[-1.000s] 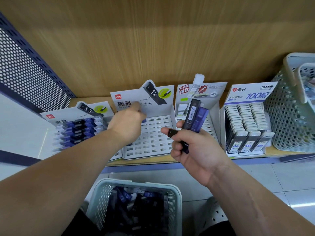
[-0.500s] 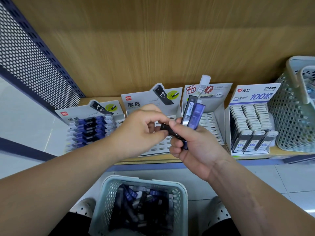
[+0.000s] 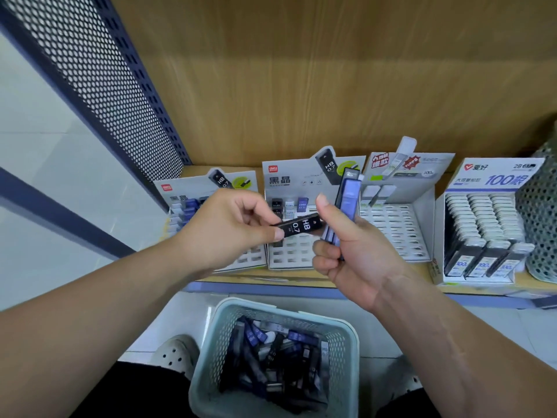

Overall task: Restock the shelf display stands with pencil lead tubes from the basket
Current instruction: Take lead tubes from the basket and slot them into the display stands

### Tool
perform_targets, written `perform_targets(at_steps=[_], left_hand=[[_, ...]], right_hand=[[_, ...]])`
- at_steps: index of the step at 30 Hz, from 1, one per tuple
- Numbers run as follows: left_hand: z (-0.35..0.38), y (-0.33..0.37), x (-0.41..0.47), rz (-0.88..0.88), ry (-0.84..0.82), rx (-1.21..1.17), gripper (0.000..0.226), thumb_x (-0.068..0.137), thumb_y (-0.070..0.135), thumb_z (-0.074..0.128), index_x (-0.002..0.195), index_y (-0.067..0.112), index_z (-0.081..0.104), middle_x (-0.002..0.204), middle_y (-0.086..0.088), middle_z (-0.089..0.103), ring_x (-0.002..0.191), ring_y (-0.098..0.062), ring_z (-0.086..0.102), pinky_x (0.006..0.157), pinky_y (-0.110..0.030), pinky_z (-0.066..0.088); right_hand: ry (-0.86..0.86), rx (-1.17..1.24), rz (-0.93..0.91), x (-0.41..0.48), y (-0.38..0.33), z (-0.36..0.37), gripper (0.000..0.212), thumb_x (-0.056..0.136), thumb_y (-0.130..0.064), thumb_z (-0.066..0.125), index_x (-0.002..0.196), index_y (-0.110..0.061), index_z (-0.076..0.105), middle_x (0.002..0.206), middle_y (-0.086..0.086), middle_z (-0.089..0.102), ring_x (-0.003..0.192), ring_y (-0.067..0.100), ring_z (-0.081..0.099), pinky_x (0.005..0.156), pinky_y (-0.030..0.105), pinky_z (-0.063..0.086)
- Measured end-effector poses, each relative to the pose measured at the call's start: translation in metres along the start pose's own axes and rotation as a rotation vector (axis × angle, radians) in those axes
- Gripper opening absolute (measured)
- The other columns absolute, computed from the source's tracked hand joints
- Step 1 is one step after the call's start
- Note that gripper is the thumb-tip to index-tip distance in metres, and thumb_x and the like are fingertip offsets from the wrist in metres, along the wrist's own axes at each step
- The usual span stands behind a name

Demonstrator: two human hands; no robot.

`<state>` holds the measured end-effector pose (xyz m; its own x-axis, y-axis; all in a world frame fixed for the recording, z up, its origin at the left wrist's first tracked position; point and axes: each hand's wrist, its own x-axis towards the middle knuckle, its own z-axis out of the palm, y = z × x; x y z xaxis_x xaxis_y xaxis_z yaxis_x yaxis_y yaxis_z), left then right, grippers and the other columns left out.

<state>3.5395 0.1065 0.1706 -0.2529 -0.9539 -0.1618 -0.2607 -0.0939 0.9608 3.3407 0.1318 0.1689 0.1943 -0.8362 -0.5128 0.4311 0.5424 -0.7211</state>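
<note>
- The wooden shelf [image 3: 271, 278] ahead of you carries four display stands [image 3: 289, 179] side by side. The rightmost stand [image 3: 482, 230] is packed full, and the two middle ones show mostly bare slots.
- The basket [image 3: 340, 327] sits on the floor below your hands, holding a jumble of black and blue pencil lead tubes [image 3: 271, 357].
- Your right hand [image 3: 352, 245] grips a bundle of blue tubes [image 3: 349, 200] upright, fingers curled round them.
- Your left hand [image 3: 229, 227] pinches one end of a black tube [image 3: 298, 228] marked HB 0.7, lying crosswise between both hands.

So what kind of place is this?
Probably a stationery shop: printed cardboard display stands hold rows of white-capped pencil lead tubes on a wooden shelf, beside a dark perforated metal shelving panel.
</note>
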Motion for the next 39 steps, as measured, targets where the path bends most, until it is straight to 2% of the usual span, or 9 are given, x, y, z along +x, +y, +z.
perform_targets(at_steps=[2,4,9,14,18,22,30,35,39], left_hand=[[-0.007,-0.001,-0.001,-0.049,-0.014,-0.023,0.016,0.076,0.000,0.080,0.080,0.014,0.072,0.071,-0.013,0.069,0.057,-0.021,0.059,0.052,-0.025,0.044],[-0.013,-0.001,-0.001,-0.085,-0.084,-0.033,0.026,0.079,-0.004,0.077,0.099,0.013,0.071,0.071,-0.003,0.065,0.056,-0.019,0.059,0.048,-0.023,0.043],[-0.013,-0.003,-0.004,-0.009,-0.311,0.044,0.060,0.082,-0.002,0.076,0.129,0.033,0.061,0.068,-0.002,0.061,0.064,-0.019,0.055,0.063,-0.026,0.047],[-0.001,-0.007,-0.001,0.061,-0.276,0.077,0.028,0.085,0.004,0.075,0.101,0.027,0.072,0.075,0.005,0.060,0.068,-0.017,0.050,0.065,-0.031,0.045],[-0.007,-0.018,0.008,0.036,-0.161,0.167,0.023,0.080,0.003,0.081,0.086,0.023,0.072,0.072,0.008,0.064,0.068,-0.012,0.056,0.064,-0.025,0.049],[-0.011,-0.037,0.018,0.023,-0.021,0.338,0.026,0.075,0.001,0.084,0.074,0.020,0.065,0.063,0.011,0.065,0.057,-0.007,0.057,0.058,-0.022,0.049],[0.002,-0.056,0.030,0.089,-0.006,0.606,0.024,0.075,0.001,0.080,0.068,0.020,0.067,0.066,0.011,0.068,0.062,-0.007,0.064,0.063,-0.029,0.056],[0.009,-0.056,0.035,0.139,-0.094,0.779,0.012,0.081,0.002,0.073,0.075,0.011,0.068,0.075,0.002,0.068,0.071,-0.016,0.065,0.068,-0.035,0.056],[0.017,-0.055,0.038,0.139,-0.117,0.827,0.013,0.081,0.001,0.069,0.074,0.011,0.065,0.069,0.008,0.058,0.068,-0.016,0.057,0.065,-0.030,0.050]], right_hand=[[0.015,-0.021,-0.021,0.002,-0.001,0.000,0.013,0.087,-0.024,0.076,0.089,-0.021,0.063,0.076,-0.002,0.061,0.044,0.006,0.029,0.040,0.018,0.029],[0.048,-0.029,-0.047,0.005,0.001,-0.002,0.026,0.089,-0.009,0.073,0.081,-0.022,0.052,0.065,-0.002,0.048,0.043,0.008,0.026,0.040,0.019,0.028],[0.073,-0.083,-0.105,0.007,0.007,-0.002,0.034,0.089,0.000,0.072,0.081,-0.021,0.046,0.064,0.003,0.037,0.041,0.010,0.025,0.040,0.021,0.028],[0.072,-0.169,-0.075,0.007,0.014,-0.001,0.037,0.085,-0.002,0.077,0.083,-0.021,0.045,0.055,-0.005,0.041,0.043,0.011,0.024,0.041,0.022,0.027],[0.170,-0.194,-0.032,0.007,0.010,-0.008,0.033,0.089,-0.014,0.077,0.087,-0.021,0.045,0.076,0.007,0.072,0.044,0.012,0.027,0.042,0.022,0.031],[0.251,-0.143,0.018,0.009,0.001,-0.023,0.029,0.089,-0.018,0.076,0.083,-0.021,0.048,0.072,0.004,0.071,0.044,0.009,0.031,0.040,0.020,0.030],[0.242,-0.113,0.080,0.009,-0.002,-0.033,0.021,0.090,-0.026,0.076,0.103,-0.016,0.062,0.074,0.006,0.070,0.043,0.009,0.034,0.040,0.021,0.031],[0.242,-0.104,0.088,0.010,-0.005,-0.037,0.022,0.090,-0.026,0.076,0.103,-0.015,0.062,0.075,0.007,0.070,0.044,0.009,0.034,0.041,0.021,0.030],[0.217,-0.140,0.098,0.011,-0.005,-0.041,0.021,0.089,-0.019,0.076,0.093,-0.016,0.056,0.075,0.005,0.069,0.045,0.008,0.035,0.042,0.020,0.032]])
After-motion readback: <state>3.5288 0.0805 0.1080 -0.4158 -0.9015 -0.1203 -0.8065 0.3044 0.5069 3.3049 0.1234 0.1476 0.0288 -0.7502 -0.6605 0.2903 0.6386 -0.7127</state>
